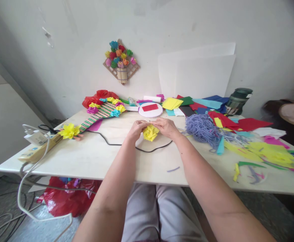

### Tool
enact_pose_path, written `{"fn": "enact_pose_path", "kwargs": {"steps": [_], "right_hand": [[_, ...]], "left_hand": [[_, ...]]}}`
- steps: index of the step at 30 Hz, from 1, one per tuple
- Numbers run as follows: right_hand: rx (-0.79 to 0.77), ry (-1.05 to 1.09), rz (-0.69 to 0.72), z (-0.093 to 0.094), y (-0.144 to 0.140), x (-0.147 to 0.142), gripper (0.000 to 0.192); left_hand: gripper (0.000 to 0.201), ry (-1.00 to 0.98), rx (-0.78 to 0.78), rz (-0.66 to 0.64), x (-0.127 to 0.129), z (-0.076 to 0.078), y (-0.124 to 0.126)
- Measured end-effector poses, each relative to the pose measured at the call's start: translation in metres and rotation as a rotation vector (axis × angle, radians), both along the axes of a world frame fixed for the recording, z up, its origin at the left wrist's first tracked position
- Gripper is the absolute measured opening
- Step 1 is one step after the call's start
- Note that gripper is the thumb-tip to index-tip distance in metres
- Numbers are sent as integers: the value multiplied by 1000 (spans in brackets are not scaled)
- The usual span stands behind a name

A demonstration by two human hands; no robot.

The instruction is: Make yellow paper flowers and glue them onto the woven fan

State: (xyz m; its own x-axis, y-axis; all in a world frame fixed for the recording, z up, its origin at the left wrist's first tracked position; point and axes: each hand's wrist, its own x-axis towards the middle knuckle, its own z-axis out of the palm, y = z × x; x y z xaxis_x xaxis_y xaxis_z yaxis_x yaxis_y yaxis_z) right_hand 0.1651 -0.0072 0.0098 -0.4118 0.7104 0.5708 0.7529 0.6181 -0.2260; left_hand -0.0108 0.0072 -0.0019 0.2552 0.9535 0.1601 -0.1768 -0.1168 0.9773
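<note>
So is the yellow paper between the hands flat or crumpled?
Crumpled: the yellow paper flower shows ruffled folds, bunched between the left hand and the right hand above the table.

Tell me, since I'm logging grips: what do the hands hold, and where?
Both the left hand and right hand pinch the yellow paper flower along its upper edge.

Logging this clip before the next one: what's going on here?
A person seated at a white table holds a yellow paper flower between both hands, left hand and right hand pinching it just above the tabletop. A black cable runs under it. Purple yarn and loose coloured paper lie to the right, a flower-decorated woven piece to the left.
</note>
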Motion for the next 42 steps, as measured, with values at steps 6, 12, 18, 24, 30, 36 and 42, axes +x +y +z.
{"fn": "enact_pose_path", "kwargs": {"steps": [6, 12, 18, 24, 30, 36, 42], "right_hand": [[-55, 151, 15, 1, -1, -3, 24], [-117, 275, -15, -4, 5, -4, 20], [-125, 296, 8, -5, 8, -2, 18], [-90, 235, -7, -2, 4, -4, 17], [-46, 224, -2, -1, 2, -6, 16], [-40, 249, -4, -2, 3, -6, 13], [-62, 276, -36, -1, 3, -8, 12]], "left_hand": [[24, 12, 15, -2, 1, 3, -3], [24, 23, 53, -22, 1, 4, -5], [23, 54, 83, -37, 1, 5, -6], [23, 50, 68, -55, 1, 3, -4], [21, 37, 28, -63, 1, 1, -2], [20, 36, 16, -66, 2, 3, -4], [21, 21, 8, -78, 3, 4, -5]]}}
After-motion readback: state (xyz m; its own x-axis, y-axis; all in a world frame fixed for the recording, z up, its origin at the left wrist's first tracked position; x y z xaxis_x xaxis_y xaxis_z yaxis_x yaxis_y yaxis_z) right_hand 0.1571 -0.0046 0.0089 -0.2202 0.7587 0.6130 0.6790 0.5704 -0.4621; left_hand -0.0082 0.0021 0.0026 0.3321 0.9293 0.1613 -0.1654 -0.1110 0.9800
